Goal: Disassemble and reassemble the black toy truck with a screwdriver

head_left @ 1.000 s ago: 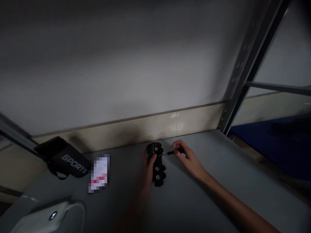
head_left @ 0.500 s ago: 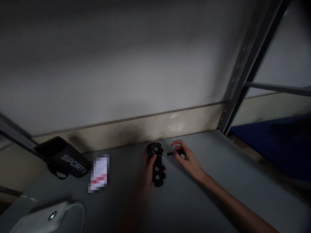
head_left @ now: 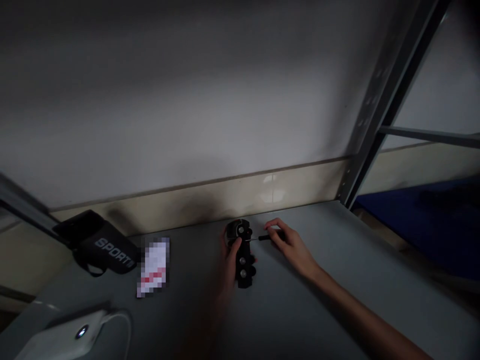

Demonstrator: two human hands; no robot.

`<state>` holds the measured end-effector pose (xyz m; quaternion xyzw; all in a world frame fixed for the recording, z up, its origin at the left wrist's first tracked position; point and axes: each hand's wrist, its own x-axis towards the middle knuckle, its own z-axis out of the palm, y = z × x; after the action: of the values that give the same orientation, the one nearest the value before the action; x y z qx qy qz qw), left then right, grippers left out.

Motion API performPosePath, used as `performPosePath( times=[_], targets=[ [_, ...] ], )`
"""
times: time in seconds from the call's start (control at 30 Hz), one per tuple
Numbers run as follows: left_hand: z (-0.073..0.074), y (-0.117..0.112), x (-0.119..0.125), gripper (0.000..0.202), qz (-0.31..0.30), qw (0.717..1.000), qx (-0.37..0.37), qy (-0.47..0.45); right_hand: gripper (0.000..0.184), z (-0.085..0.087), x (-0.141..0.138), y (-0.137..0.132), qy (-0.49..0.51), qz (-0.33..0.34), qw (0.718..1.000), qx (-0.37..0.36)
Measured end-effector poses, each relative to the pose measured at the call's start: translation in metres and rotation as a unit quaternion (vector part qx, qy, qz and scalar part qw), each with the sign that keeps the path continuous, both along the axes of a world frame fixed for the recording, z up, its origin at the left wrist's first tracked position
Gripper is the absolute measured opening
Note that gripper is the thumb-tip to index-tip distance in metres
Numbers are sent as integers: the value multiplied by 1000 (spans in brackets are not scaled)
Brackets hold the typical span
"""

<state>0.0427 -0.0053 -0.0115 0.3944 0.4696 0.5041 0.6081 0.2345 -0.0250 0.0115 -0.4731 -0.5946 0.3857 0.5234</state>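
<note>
At the near left edge, a white power bank [head_left: 60, 340] with a lit display is cut off by the frame, its cable [head_left: 130, 325] running out at the bottom. Farther in, the left hand [head_left: 228, 261] has its fingers clamped on a black device [head_left: 245, 281] on the counter [head_left: 300, 320], thumb on top; the other fingers are mostly hidden. From the right, the right hand [head_left: 292, 246] pinches the dark handle of a thin-shafted tool [head_left: 264, 237]. Since half a second ago the device and left hand have stayed put; only the right fingers sit slightly differently about the handle, which suggests a small adjustment or turn, with the work still at the same spot. Whether the tip is seated is too small and dark to tell. Beyond, a black pouch [head_left: 108, 250] leans near a pixelated card [head_left: 155, 262].
</note>
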Motion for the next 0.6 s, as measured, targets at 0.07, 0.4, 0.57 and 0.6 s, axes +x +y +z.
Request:
performPosePath(
  times=[0.07, 0.4, 0.57, 0.6],
  targets=[
    [0, 0, 0, 102, 2, 1000, -3, -6, 28, 0, 0, 0, 5, -12, 999, 31],
    [-2, 1, 0, 101, 3, 1000, -9, 10, 27, 1, -2, -1, 16, 1, 999, 49],
    [-1, 1, 0, 102, 9, 1000, -12, 4, 27, 0, 0, -1, 0, 21, 1000, 15],
    [-1, 0, 0, 101, 8, 1000, -12, 2, 26, -1, 1, -1, -1, 14, 1000, 26]
  ],
)
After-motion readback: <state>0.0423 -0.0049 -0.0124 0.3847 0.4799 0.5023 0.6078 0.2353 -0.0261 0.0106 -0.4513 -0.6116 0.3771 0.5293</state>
